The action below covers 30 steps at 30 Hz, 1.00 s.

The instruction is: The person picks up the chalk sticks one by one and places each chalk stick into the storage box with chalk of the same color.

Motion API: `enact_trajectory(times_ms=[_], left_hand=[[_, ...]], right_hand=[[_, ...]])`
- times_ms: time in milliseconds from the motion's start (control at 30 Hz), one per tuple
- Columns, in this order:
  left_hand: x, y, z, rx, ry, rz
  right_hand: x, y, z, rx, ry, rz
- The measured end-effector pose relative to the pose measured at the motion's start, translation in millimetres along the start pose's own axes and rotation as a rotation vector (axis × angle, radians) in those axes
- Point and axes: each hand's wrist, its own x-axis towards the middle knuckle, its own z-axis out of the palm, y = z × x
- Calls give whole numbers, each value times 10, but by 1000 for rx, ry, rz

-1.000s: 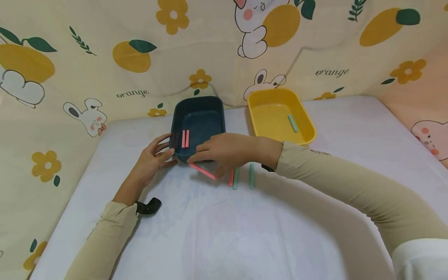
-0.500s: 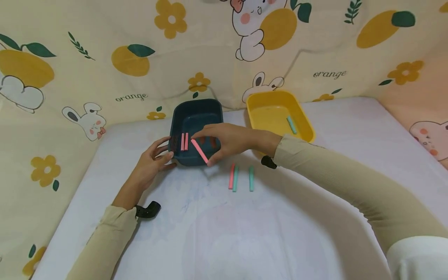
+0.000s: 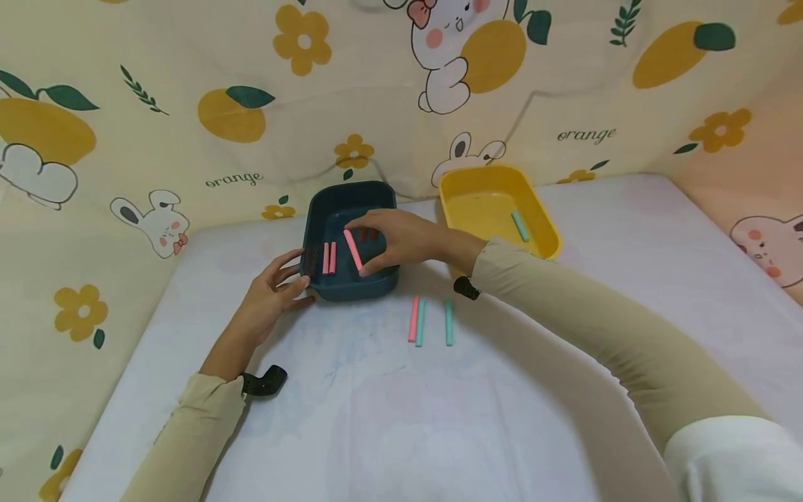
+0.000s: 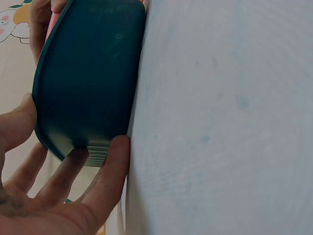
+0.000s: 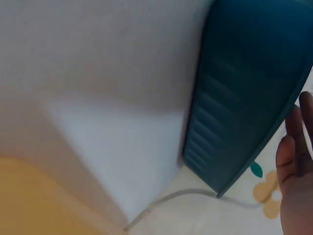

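Over the dark blue bin (image 3: 354,287), my right hand (image 3: 401,237) pinches a pink stick of chalk (image 3: 353,251) between fingertips and thumb, its lower end tilted towards me. Two pink chalks (image 3: 329,259) lie side by side on the bin's floor, at its left. My left hand (image 3: 266,300) rests against the bin's left side with spread fingers. In the left wrist view its thumb touches the rim and the fingers lie along the outer wall (image 4: 88,78). The right wrist view shows the bin's ribbed side (image 5: 244,98) beside my right hand (image 5: 298,171), with the chalk hidden.
On the white table before the bin lie a pink chalk (image 3: 413,319) and a green chalk (image 3: 420,323) close together. Another green chalk (image 3: 449,323) lies to their right. A yellow bin (image 3: 551,240) at the back right holds a green chalk (image 3: 520,226).
My right hand has carried the pink chalk from the table in front up and over the dark blue bin, turning it steeper. My left hand stays at the bin's side.
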Motion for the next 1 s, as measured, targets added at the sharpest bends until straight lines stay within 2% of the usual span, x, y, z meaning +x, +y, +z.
enact_trajectory(times_ms=[567, 667, 800, 1000], left_hand=[[-23, 1, -10, -23, -11, 13], [-22, -9, -14, -33, -21, 31], [-20, -19, -20, -40, -31, 63], [-23, -34, -36, -36, -32, 65]], right_hand=[[290, 55, 172, 4, -63, 37], [332, 61, 181, 0, -57, 39], [388, 45, 186, -34, -56, 41], [496, -12, 238, -129, -85, 127]])
